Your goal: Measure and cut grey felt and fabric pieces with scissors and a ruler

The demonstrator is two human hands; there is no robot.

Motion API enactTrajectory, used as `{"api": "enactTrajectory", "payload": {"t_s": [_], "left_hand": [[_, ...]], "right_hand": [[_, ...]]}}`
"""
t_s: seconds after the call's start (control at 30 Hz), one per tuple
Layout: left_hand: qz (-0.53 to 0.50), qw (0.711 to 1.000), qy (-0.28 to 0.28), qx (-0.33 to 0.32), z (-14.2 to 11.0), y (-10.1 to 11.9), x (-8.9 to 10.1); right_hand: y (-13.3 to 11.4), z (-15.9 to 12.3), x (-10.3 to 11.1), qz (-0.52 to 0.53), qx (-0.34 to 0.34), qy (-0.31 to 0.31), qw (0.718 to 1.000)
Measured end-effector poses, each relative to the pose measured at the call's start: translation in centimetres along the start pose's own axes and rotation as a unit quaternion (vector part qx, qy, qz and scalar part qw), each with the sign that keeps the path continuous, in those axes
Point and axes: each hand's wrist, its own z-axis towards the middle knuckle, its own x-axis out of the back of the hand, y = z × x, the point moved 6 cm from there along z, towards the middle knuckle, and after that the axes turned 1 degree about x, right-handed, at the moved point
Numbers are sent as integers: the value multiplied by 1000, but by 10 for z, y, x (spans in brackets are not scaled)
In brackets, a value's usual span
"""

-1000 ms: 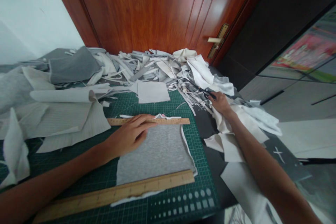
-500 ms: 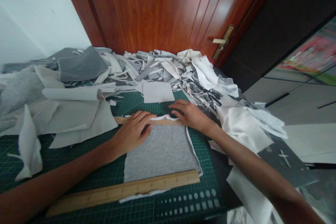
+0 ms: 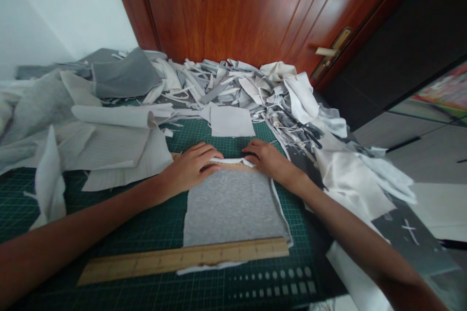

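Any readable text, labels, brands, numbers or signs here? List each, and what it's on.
No words, brands or numbers readable.
Near ruler: division marks; any numerals too blurred to read.
Far ruler: markings too small to read.
Cutting mat: grid, ovals, squares; no legible characters.
Dark surface: white cross shape, perhaps scraps.

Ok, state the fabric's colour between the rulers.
The fabric is mottled light grey; best seen in the head view.
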Motion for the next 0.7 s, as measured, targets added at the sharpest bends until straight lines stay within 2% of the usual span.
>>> {"api": "enactTrajectory", "payload": {"t_s": [0.17, 0.37, 0.7], "left_hand": [[-23, 1000, 6, 1, 2, -6, 2], [-53, 997, -32, 38, 7, -9, 5], [-50, 997, -10, 56, 2, -7, 4]], "right_hand": [[0, 1, 5, 12, -2, -4, 1000], [-4, 2, 8, 8, -17, -14, 1000], [-4, 2, 10, 39, -33, -26, 998]]}}
